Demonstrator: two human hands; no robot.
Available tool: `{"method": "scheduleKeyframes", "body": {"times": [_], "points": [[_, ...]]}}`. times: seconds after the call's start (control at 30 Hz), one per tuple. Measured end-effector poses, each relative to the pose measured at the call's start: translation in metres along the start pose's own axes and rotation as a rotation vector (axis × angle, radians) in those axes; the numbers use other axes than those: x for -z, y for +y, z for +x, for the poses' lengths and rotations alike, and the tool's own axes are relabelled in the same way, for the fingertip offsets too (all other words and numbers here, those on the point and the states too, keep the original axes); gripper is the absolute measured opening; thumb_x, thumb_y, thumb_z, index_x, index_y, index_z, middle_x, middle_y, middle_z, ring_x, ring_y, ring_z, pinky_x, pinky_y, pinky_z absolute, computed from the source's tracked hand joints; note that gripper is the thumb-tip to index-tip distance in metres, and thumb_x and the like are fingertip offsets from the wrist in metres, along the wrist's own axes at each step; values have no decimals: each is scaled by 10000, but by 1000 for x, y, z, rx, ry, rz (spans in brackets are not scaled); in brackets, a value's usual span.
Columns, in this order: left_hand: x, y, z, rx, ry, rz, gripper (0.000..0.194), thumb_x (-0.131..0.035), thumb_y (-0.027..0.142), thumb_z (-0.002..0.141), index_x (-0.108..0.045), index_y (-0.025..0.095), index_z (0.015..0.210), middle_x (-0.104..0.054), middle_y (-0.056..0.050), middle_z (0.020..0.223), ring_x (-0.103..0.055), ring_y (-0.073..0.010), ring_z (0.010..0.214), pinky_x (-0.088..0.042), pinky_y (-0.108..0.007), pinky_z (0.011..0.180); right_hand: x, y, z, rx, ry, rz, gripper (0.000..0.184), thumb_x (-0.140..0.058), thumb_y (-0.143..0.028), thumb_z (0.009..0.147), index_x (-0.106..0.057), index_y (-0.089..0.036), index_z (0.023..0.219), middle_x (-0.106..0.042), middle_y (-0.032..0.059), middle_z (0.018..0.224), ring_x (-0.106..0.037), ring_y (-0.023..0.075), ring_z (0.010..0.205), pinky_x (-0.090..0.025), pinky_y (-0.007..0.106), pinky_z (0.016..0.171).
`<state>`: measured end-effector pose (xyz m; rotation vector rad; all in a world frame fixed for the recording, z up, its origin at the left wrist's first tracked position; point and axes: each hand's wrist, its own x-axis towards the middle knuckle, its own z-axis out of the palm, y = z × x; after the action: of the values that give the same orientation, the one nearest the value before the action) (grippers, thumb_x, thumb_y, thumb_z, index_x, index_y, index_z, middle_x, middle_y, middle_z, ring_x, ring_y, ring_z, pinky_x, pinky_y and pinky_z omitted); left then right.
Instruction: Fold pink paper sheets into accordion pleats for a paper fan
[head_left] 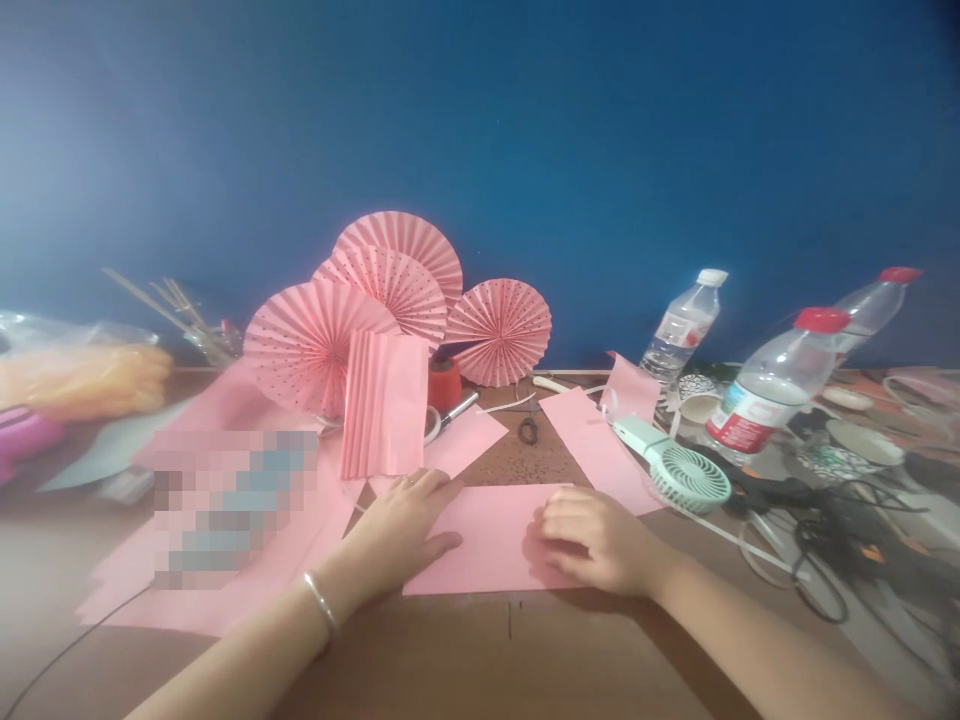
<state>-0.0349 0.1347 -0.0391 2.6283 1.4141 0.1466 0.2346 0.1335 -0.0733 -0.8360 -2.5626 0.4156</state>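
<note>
A pink sheet of paper [487, 540] lies flat on the brown table in front of me. My left hand [409, 530] rests over its left end, palm down, the fingers stretched out and the thumb apart. Over the right end is my right hand [596, 540], its fingers loosely bent on the paper and the thumb a little away from them. A partly pleated pink paper [386, 405] stands upright just beyond my left hand. Behind it several pink pleated paper rosettes [501, 335] lean near the blue wall.
Pink sheets [300, 590] lie at left, bearing a pixelated item [236, 510]. Another pink strip [596, 445] is at right, beside a mint handheld fan [686, 475]. Water bottles [772, 390], black cables [821, 550] and paper cups clutter the right side. A yellow plastic-wrapped bundle [97, 380] sits far left.
</note>
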Motion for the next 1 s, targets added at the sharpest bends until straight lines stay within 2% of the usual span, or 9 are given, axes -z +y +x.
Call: {"method": "scheduleKeyframes", "body": {"times": [0.07, 0.13, 0.2, 0.27, 0.37, 0.53, 0.7, 0.87, 1.0], "points": [[1, 2, -1, 41, -35, -43, 455, -544, 326, 756, -440, 255, 1193, -507, -51, 1050, -480, -248, 986, -397, -386, 827, -4, 2, 1, -142, 96, -65, 257, -445, -320, 848, -583, -195, 1025, -615, 78, 969, -527, 208, 921, -416, 376, 832], [0, 3, -2, 71, -51, -101, 501, -561, 319, 730, -426, 254, 1209, -496, -54, 1018, -480, -249, 977, -405, -384, 820, -9, 7, 2, -277, 176, -151, 404, -488, -392, 813, -497, -189, 1162, -561, 109, 1093, -488, 247, 1016, -403, 419, 863], [-1, 4, -3, 72, -45, -164, 495, -565, 303, 712, -438, 250, 1188, -484, -52, 1017, -473, -244, 987, -405, -378, 833, -13, 11, 3, -339, 180, -206, 523, -515, -444, 781, -431, -188, 1230, -519, 125, 1143, -466, 269, 1053, -396, 445, 877], [-2, 5, -4, 55, -16, -225, 410, -557, 250, 693, -485, 232, 1096, -477, -43, 1034, -466, -228, 1002, -396, -365, 858, -14, 12, 3, -345, 159, -213, 491, -527, -439, 772, -458, -194, 1192, -520, 119, 1105, -473, 266, 1032, -403, 438, 868], [-2, 6, -4, 54, 26, -293, 282, -516, 161, 673, -510, 207, 952, -504, -28, 1013, -484, -199, 975, -409, -336, 842, -11, 10, 3, -364, 187, -127, 366, -570, -421, 744, -525, -207, 1037, -531, 93, 1030, -490, 247, 978, -418, 405, 839], [-4, 4, -1, 157, 85, -429, 223, -474, 221, 773, -534, 225, 987, -605, -16, 953, -556, -182, 904, -447, -316, 794, -4, 11, 2, -510, 302, 235, 147, -520, -359, 783, -510, -217, 819, -578, 7, 803, -550, 178, 785, -445, 309, 717], [-6, -4, 2, 106, 248, -538, 201, -448, 269, 829, -602, 234, 952, -644, -2, 936, -586, -154, 869, -469, -266, 774, -3, 19, 2, -648, 491, 469, 219, -578, -357, 729, -558, -187, 866, -619, 17, 773, -583, 174, 723, -455, 285, 662], [-4, -12, 4, 82, 256, -523, 238, -432, 302, 852, -637, 250, 961, -639, -1, 980, -587, -149, 891, -478, -247, 778, -1, 19, 3, -661, 573, 506, 210, -534, -351, 761, -598, -179, 863, -648, 45, 825, -602, 189, 780, -465, 325, 740], [-7, -16, 5, 89, 285, -513, 237, -444, 323, 844, -642, 252, 954, -643, -4, 980, -590, -162, 896, -479, -268, 797, -1, 19, 3, -663, 613, 476, 244, -558, -359, 742, -599, -183, 906, -647, 44, 796, -609, 189, 742, -481, 337, 719]]}}
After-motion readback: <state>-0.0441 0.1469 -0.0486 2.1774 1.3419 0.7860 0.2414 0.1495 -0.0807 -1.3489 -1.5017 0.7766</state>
